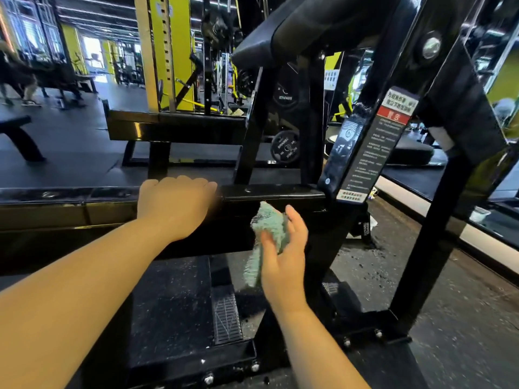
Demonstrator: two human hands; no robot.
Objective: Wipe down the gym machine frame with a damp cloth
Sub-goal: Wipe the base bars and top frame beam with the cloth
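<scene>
At the lower crossbeam of the gym machine frame [275,193], we have the left hand [177,204] resting palm-down on the beam top, fingers bent; whether they hook the far edge we cannot tell. At 4 o'clock from it, the right hand [285,254] grips the damp cloth [271,227], with the thumb pinning it against the fingers. 1 bunched end points up near the beam's front face and 1 tail hangs down. Whether the cloth touches the metal is not clear.

Procedure, as we judge it:

1. Spread the cloth flatter across the fingers, so that more than a bunched corner meets the steel.
2. Press it on the front face and draw 1 steady pass toward 3 o'clock, up to the upright carrying the warning label [373,141].
3. Use the left hand as a brace, then move it aside to wipe the patch beneath.
4. Hold the tail clear of the gritty floor [379,276].
</scene>
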